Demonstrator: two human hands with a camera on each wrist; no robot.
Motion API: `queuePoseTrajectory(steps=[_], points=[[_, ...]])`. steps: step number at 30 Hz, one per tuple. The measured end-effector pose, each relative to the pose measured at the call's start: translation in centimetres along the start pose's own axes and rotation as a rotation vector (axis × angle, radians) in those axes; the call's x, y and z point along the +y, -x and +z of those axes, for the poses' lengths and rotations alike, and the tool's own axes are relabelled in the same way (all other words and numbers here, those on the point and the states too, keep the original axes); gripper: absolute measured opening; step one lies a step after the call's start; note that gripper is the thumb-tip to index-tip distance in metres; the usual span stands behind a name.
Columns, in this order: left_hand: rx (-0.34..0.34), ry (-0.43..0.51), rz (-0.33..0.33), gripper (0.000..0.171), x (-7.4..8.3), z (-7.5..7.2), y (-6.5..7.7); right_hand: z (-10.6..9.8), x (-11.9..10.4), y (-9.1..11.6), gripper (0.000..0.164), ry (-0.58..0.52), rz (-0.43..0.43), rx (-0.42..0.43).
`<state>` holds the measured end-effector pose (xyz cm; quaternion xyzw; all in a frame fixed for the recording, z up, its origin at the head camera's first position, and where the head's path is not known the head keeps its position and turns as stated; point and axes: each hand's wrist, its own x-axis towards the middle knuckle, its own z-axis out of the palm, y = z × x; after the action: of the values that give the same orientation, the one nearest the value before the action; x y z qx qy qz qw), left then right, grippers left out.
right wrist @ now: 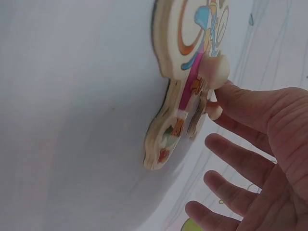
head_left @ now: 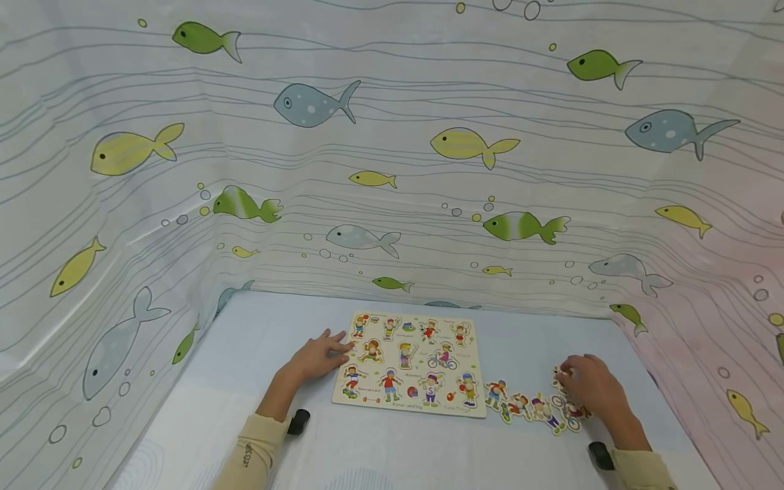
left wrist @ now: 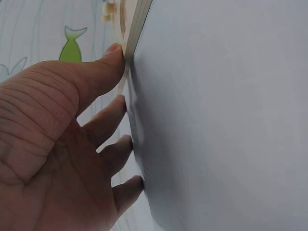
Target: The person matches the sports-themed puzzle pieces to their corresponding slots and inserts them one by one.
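A wooden puzzle board [head_left: 441, 410] printed with children playing sports lies flat on the table. My left hand [head_left: 318, 355] rests at its left edge; in the left wrist view the thumb [left wrist: 113, 55] touches the board's edge and the other fingers extend to the tabletop. To the right of the board, my right hand [head_left: 591, 384] is over the loose knobbed pieces. Its thumb and index finger pinch at the small knob [right wrist: 214, 112] of a puzzle piece, partly hidden behind a cyclist piece [right wrist: 179, 57] with a larger knob. The other right fingers are spread.
Several loose figure pieces [head_left: 517, 406] lie in a row between the board and my right hand. A fish-patterned sheet [head_left: 404, 204] stands behind the table and along both sides. Black devices [head_left: 299, 422] are strapped at the wrists.
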<state>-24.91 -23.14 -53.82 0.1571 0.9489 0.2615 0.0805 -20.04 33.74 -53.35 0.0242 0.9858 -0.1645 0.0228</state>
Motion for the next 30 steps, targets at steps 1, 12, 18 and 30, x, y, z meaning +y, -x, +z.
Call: queuePoseTrajectory(steps=[1,12,18,30], points=[[0.002,-0.003,0.003,0.037,-0.04,0.05,-0.03,-0.01,0.06,-0.03,0.027,0.003,0.005,-0.002],[0.005,-0.003,0.003,0.037,0.04,-0.07,0.22,-0.03,0.66,0.17,0.021,-0.008,0.019,-0.006],[0.006,-0.002,0.006,0.037,0.02,-0.08,0.26,-0.06,0.68,0.31,0.017,-0.009,0.019,0.008],[0.002,0.004,0.013,0.037,0.05,-0.08,0.13,0.21,0.49,0.02,0.013,0.006,-0.002,0.038]])
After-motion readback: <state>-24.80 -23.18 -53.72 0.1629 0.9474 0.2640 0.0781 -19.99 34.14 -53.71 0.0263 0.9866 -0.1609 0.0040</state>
